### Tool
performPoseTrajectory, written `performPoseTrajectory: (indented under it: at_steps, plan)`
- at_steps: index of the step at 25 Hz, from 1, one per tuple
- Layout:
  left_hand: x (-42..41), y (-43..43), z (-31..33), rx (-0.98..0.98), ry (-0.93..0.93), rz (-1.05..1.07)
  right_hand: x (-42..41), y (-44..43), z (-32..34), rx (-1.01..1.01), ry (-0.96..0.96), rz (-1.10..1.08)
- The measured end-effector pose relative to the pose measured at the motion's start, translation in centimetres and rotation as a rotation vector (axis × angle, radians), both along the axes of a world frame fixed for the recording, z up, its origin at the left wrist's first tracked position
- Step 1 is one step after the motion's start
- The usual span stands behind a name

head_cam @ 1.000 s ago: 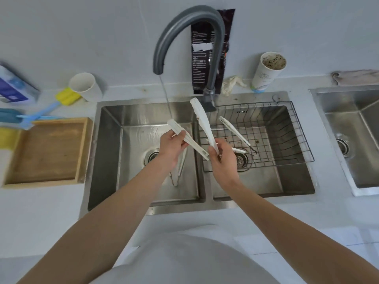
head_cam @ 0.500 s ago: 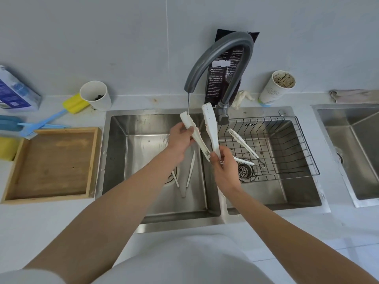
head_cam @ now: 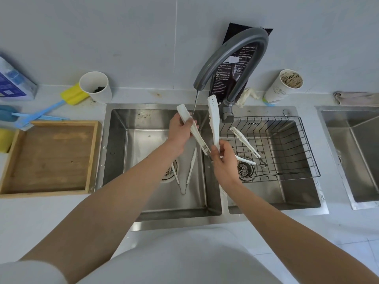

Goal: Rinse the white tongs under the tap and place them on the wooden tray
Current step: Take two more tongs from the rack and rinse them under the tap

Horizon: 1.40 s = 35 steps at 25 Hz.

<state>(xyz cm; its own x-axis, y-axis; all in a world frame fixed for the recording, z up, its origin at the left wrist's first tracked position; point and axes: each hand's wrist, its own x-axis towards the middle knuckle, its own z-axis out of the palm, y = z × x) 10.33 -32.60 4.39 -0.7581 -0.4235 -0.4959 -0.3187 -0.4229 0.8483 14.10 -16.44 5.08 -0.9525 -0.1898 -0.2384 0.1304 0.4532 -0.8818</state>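
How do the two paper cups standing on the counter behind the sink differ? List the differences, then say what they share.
The left paper cup stands beside the yellow sponge brush, left of the tap; the right paper cup stands right of it. The left cup is plain white and nearly empty, with a few dark bits at the bottom; the right cup carries a faint print and is filled to the brim with speckled material. Both are white, upright and open.

Little can be read here. The dark packet [head_cam: 235, 66] standing against the wall, up and beyond the right grip [head_cam: 222, 158], carries several lines of small white print and a torn white label — the characters are too small to make out. The blue-and-white box [head_cam: 12, 83] far off to the left of the left grip [head_cam: 180, 134] bears printed panels, also illegible. The paper cup [head_cam: 281, 89] beyond the right grip shows a faint emblem — no readable words.
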Motion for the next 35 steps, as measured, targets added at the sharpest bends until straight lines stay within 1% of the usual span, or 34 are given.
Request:
performPoseTrajectory:
  at_steps: [2,7,11,12,14,15,17,19,23,26,28,30,33,35]
  plan:
    - [-0.2,-0.1,0.2,-0.031,0.007,0.018,0.0,-0.5,0.1,-0.010,-0.009,-0.007]
    - [-1.6,-0.1,0.8,-0.186,-0.005,0.049,0.0,-1.4,0.8,-0.051,-0.025,0.015]
    - [-2.9,0.5,0.9,-0.336,-0.085,0.173,0.4,-2.8,0.8,-0.102,-0.031,0.062]
    - [-3.2,0.6,1.0,-0.370,-0.117,0.179,0.6,-3.1,0.6,-0.087,-0.025,0.081]
    - [-3.7,0.7,1.2,-0.411,-0.164,0.119,0.8,-3.4,0.5,-0.074,-0.023,0.095]
    - [-3.9,0.8,1.3,-0.393,-0.146,0.082,0.7,-3.4,0.5,-0.092,-0.036,0.084]
    - [-4.0,0.9,0.9,-0.271,-0.092,0.029,0.3,-3.2,0.7,-0.158,-0.080,0.034]
    - [-3.5,0.9,0.5,-0.181,-0.081,-0.004,-0.1,-2.8,0.9,-0.192,-0.113,-0.009]
    - [-2.6,1.4,0.5,-0.216,-0.051,-0.052,0.1,-2.2,1.1,-0.212,-0.171,-0.018]
    - [-2.5,1.8,1.3,-0.154,0.004,-0.005,0.3,-2.1,1.4,-0.256,-0.200,-0.027]
    - [-2.7,1.8,1.6,-0.069,0.022,0.058,0.3,-1.9,1.7,-0.300,-0.243,-0.057]
    - [-2.8,1.5,2.2,0.041,0.021,0.080,0.2,-1.7,1.6,-0.290,-0.255,-0.076]
    - [-3.1,1.3,3.2,0.207,-0.004,0.036,0.4,-1.5,1.5,-0.263,-0.225,-0.058]
    - [-3.1,1.1,3.7,0.366,0.007,-0.003,0.4,-1.5,1.8,-0.257,-0.226,-0.079]
